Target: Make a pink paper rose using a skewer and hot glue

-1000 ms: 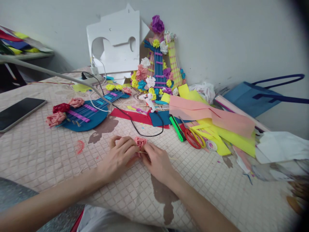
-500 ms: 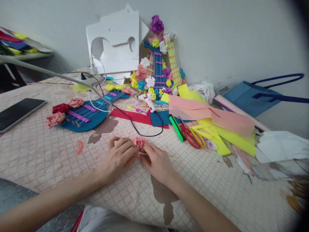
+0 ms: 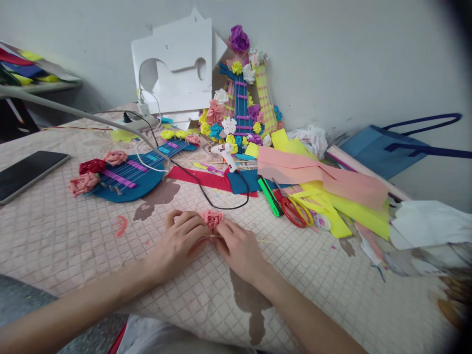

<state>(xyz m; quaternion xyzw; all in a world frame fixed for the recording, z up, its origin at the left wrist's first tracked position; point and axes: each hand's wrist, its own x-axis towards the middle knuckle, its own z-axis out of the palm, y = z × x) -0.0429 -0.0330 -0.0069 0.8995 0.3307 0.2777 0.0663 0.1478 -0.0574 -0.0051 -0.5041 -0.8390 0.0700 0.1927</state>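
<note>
A pink paper flower (image 3: 213, 220) sits between my two hands over the table's front half. My left hand (image 3: 186, 235) is closed, its fingertips at the flower's left side. From the right, my right hand (image 3: 238, 246) pinches the flower's lower edge. A thin pale stick (image 3: 266, 241) passes under the hands and pokes out to the right. The fingers hide most of the stick and the flower's underside. Beyond them lies a blue toy guitar (image 3: 129, 177) with pink and red paper flowers at its left end.
A white glue gun (image 3: 225, 155) with a black cord (image 3: 210, 199) rests behind my hands. To the right are a green cutter (image 3: 270, 196), scissors (image 3: 295, 209) and yellow and pink crepe paper (image 3: 354, 184). A phone (image 3: 31, 172) lies far left. Flowered guitars (image 3: 242, 105) lean on the wall.
Almost nothing differs. The pink flower and my hands have shifted very slightly, with both hands still closed at it.
</note>
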